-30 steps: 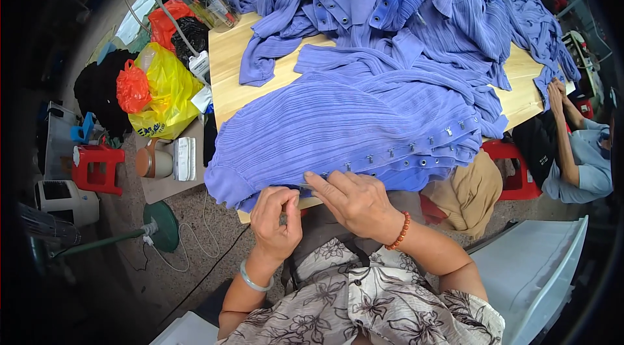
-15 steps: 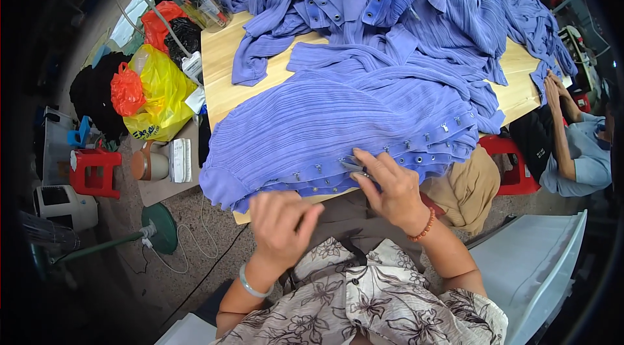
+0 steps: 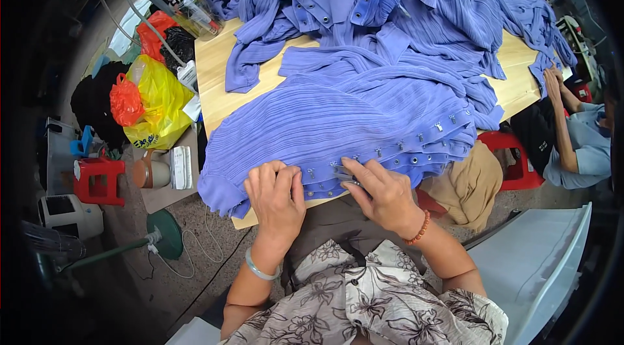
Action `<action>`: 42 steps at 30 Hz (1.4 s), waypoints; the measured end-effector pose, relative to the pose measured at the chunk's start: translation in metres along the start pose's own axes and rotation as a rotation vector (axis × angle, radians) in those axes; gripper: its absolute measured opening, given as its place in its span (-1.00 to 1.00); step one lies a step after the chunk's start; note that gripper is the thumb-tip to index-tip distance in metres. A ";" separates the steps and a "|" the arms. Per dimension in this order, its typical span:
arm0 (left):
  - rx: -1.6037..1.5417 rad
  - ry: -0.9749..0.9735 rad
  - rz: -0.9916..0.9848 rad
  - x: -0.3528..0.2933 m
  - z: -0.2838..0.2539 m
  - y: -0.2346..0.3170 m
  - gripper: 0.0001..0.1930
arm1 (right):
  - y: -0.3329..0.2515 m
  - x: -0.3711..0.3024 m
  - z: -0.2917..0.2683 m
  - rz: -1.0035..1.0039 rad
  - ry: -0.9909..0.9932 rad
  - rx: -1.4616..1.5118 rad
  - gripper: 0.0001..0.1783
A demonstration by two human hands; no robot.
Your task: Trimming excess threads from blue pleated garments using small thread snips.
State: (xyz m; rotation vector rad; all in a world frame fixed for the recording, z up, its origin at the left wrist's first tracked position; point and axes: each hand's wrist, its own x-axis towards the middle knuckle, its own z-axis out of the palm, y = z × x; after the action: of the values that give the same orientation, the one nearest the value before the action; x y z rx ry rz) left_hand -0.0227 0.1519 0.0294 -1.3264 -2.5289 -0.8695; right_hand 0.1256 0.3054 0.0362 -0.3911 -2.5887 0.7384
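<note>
A blue-violet ribbed garment (image 3: 312,111) lies across the near edge of the table. Along its near border runs a strip with small metal hooks (image 3: 379,152) and a row of eyelets (image 3: 415,160). My left hand (image 3: 276,195) is at that border, fingers bent down onto the cloth and thumb close beside them; the fingertips are partly hidden. In my right hand (image 3: 388,197) is a pair of small grey metal thread snips (image 3: 343,174), pinched between thumb and fingers. The blades point left, over the hook strip.
More blue-violet garments (image 3: 448,20) are heaped over the wooden table (image 3: 214,78). To the left are a yellow plastic bag (image 3: 156,101), a jar (image 3: 151,171) and a red stool (image 3: 99,179). At right, another person's hands (image 3: 554,81) touch the cloth; a white bin (image 3: 539,267) stands nearer.
My left hand has come forward from in front of the table onto the garment's near border. The right hand has shifted slightly left and down with the snips.
</note>
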 end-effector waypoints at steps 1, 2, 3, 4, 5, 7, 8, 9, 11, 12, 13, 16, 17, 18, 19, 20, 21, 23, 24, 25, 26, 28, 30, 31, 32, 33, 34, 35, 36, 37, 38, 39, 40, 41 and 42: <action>-0.038 -0.005 0.001 0.000 -0.001 0.001 -0.85 | -0.001 0.001 0.000 -0.007 -0.010 -0.001 -0.52; -0.076 -0.009 0.003 0.001 -0.002 0.001 -0.86 | -0.002 0.001 -0.001 -0.005 -0.010 0.000 -0.52; -0.076 -0.010 0.003 0.001 -0.005 0.002 -0.86 | -0.004 0.002 -0.002 -0.019 -0.023 0.002 -0.52; -0.146 -0.010 -0.011 -0.001 -0.008 0.004 -0.86 | -0.005 0.002 -0.003 -0.030 -0.036 0.002 -0.51; -0.215 -0.010 -0.026 -0.002 -0.011 0.004 -0.86 | -0.007 0.003 -0.003 -0.027 -0.036 0.002 -0.51; -0.234 -0.012 -0.028 -0.006 -0.016 0.006 -0.86 | -0.010 0.003 -0.004 -0.058 -0.057 -0.003 -0.51; -0.253 -0.011 -0.032 -0.007 -0.017 0.007 -0.86 | -0.011 0.004 -0.002 -0.057 -0.057 -0.003 -0.51; -0.254 -0.012 -0.031 -0.009 -0.017 0.008 -0.86 | -0.012 0.005 0.001 -0.078 -0.034 -0.002 -0.49; -0.293 -0.013 -0.047 -0.012 -0.018 0.011 -0.86 | -0.014 0.006 0.006 -0.100 -0.010 -0.001 -0.46; -0.293 -0.012 -0.046 -0.013 -0.018 0.012 -0.86 | -0.014 0.007 0.008 -0.114 -0.015 -0.014 -0.47; -0.265 -0.009 -0.040 -0.015 -0.018 0.012 -0.86 | -0.014 0.008 0.010 -0.130 -0.020 -0.026 -0.47; -0.180 -0.029 -0.003 -0.021 -0.023 0.008 -0.83 | -0.014 0.010 0.009 -0.113 -0.011 -0.025 -0.47; -0.123 -0.053 0.027 -0.023 -0.025 0.005 -0.81 | -0.012 0.011 0.008 -0.114 -0.012 -0.024 -0.47; -0.123 -0.052 0.026 -0.024 -0.027 0.003 -0.81 | -0.010 0.010 0.006 -0.102 -0.010 -0.032 -0.47; -0.070 -0.049 0.037 -0.027 -0.029 0.001 -0.79 | -0.009 0.010 0.005 -0.089 -0.010 -0.039 -0.47; -0.018 -0.046 0.049 -0.028 -0.030 -0.001 -0.76 | -0.008 0.009 0.004 -0.089 -0.011 -0.039 -0.47; -0.019 -0.046 0.048 -0.026 -0.029 0.000 -0.76 | -0.007 0.009 0.004 -0.086 -0.015 -0.043 -0.47; 0.031 0.058 0.027 -0.018 -0.024 0.005 -0.75 | -0.008 0.009 0.004 -0.086 -0.020 -0.048 -0.47; 0.031 0.060 0.026 -0.015 -0.021 0.006 -0.75 | -0.008 0.009 0.004 -0.085 -0.018 -0.047 -0.47; 0.048 0.066 0.031 -0.013 -0.017 0.006 -0.75 | -0.008 0.009 0.004 -0.085 -0.015 -0.047 -0.47; 0.065 0.073 0.036 -0.010 -0.012 0.005 -0.74 | -0.008 0.009 0.004 -0.088 -0.015 -0.048 -0.47; 0.076 0.060 0.048 -0.006 -0.005 0.003 -0.75 | -0.008 0.009 0.004 -0.090 -0.013 -0.043 -0.47; 0.092 0.052 0.050 -0.003 0.003 0.002 -0.76 | -0.007 0.009 0.003 -0.090 -0.013 -0.049 -0.47; 0.091 0.051 0.050 -0.004 0.005 0.001 -0.76 | -0.007 0.008 0.003 -0.089 -0.013 -0.054 -0.47; 0.102 0.053 0.065 -0.005 0.007 0.000 -0.77 | -0.006 0.008 0.003 -0.088 -0.014 -0.053 -0.47; 0.114 0.054 0.080 -0.006 0.008 -0.001 -0.78 | -0.006 0.008 0.003 -0.085 -0.020 -0.054 -0.47; 0.115 0.052 0.079 -0.005 0.008 -0.001 -0.78 | -0.006 0.008 0.003 -0.082 -0.025 -0.054 -0.47; 0.105 0.056 0.085 -0.004 0.008 -0.001 -0.80 | -0.006 0.008 0.003 -0.082 -0.026 -0.052 -0.47; 0.095 0.060 0.091 -0.004 0.008 -0.001 -0.82 | -0.005 0.008 0.004 -0.082 -0.024 -0.050 -0.47; 0.096 0.059 0.091 -0.004 0.007 -0.001 -0.82 | -0.005 0.008 0.005 -0.083 -0.022 -0.049 -0.47; 0.024 0.049 0.051 -0.003 0.007 -0.001 -0.84 | -0.005 0.008 0.004 -0.082 -0.022 -0.048 -0.47; -0.049 0.040 0.012 -0.003 0.007 -0.002 -0.85 | -0.006 0.009 0.003 -0.085 -0.026 -0.044 -0.47; -0.049 0.038 0.013 -0.002 0.005 -0.002 -0.85 | -0.006 0.009 0.003 -0.086 -0.029 -0.040 -0.46; -0.123 0.024 -0.017 -0.002 0.002 -0.002 -0.86 | -0.005 0.010 0.003 -0.084 -0.029 -0.040 -0.46; -0.196 0.011 -0.046 -0.001 -0.002 -0.001 -0.86 | -0.005 0.010 0.004 -0.088 -0.035 -0.032 -0.46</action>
State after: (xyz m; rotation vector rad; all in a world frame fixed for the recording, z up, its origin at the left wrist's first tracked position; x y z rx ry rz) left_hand -0.0234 0.1496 0.0297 -1.3155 -2.5298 -1.1573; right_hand 0.1147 0.3032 0.0391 -0.2744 -2.6348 0.6794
